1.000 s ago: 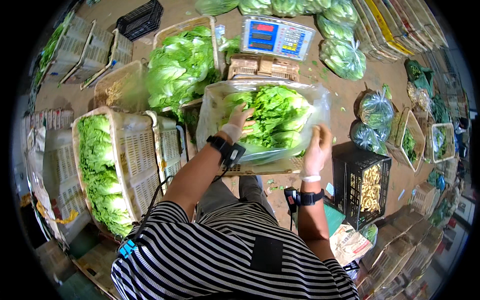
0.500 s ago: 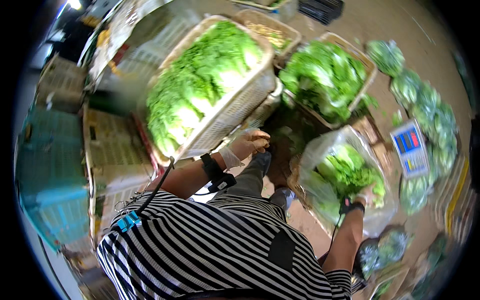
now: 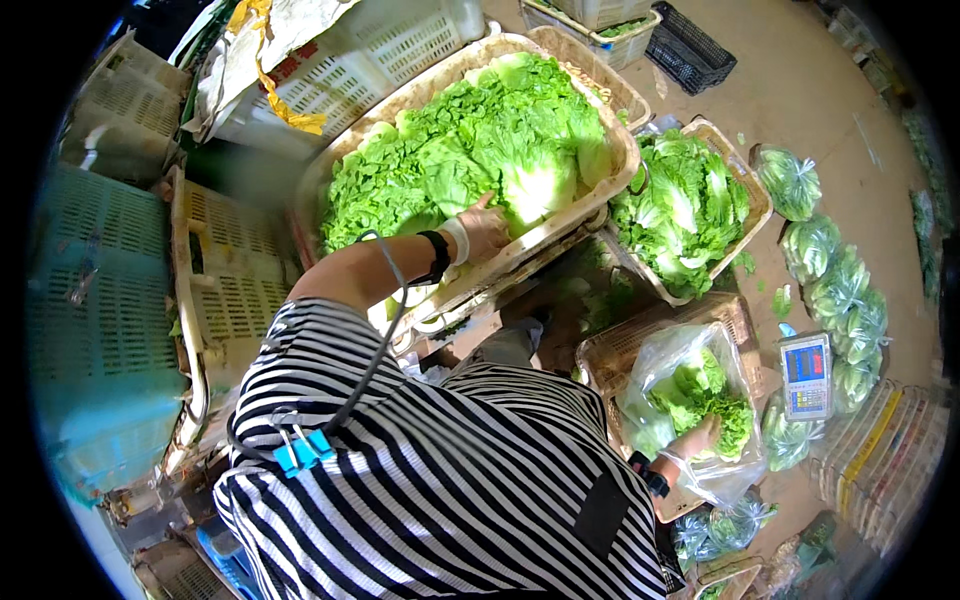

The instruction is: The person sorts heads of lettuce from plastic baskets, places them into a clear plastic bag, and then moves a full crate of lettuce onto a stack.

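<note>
My left hand, in a thin pale glove, reaches over the near wall of a large beige crate and touches the leafy green lettuce piled inside. One finger stretches out across the leaves; the others are partly hidden. At the right, my right hand is inside the mouth of a clear plastic bag, closed on a head of lettuce. Its fingertips are hidden among the leaves. The bag rests on a brown crate.
Another crate of lettuce stands ahead. Right of the bag is a digital scale, beside a row of filled vegetable bags. Stacked crates rise on the left; a black basket lies at the far side.
My left hand has moved from in front of my legs up and forward onto the lettuce in the large crate. My right hand stays at the bagged lettuce. The whole view has shifted.
</note>
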Tool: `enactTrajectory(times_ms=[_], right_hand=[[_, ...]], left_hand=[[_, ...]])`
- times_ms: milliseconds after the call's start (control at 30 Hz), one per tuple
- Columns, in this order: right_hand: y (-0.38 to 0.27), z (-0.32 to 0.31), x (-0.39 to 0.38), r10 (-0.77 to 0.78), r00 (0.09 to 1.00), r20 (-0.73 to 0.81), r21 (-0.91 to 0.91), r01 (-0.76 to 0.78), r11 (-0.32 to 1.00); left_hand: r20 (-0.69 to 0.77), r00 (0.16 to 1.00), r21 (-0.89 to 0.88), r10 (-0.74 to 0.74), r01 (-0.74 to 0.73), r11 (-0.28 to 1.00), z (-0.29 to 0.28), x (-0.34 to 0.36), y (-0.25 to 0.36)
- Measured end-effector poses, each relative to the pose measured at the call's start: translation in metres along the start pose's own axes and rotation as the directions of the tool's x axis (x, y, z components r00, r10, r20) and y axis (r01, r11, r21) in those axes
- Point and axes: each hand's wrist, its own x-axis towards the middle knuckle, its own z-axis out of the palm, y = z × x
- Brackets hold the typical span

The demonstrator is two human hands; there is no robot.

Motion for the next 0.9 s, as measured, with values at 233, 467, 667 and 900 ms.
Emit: enactTrajectory(times_ms=[233,467,667,900], right_hand=[[-0.052,0.018,-0.027,-0.084,0.981,0.173,0.308,0.027,0.951],[-0.199,0.042,-0.087,-0.411,0.743,0.528,0.293,0.295,0.909],[-0.271,0.056,-0.115,-0.610,0.331,0.720,0.415,0.499,0.761],[-0.216,0.030,-0.091,-0.413,0.385,0.825,0.550,-0.382,0.743]], left_hand=[[-0.489,0.822,-0.755,-0.292,-0.231,0.614,-0.034,-0.091,-0.071],[-0.513,0.553,-0.589,-0.657,-0.783,-0.200,-0.108,-0.111,-0.081],[-0.477,0.784,-0.324,-0.398,-0.578,-0.749,-0.186,-0.044,0.005],[-0.511,0.857,-0.206,-0.064,-0.194,-0.959,-0.220,0.010,0.100]])
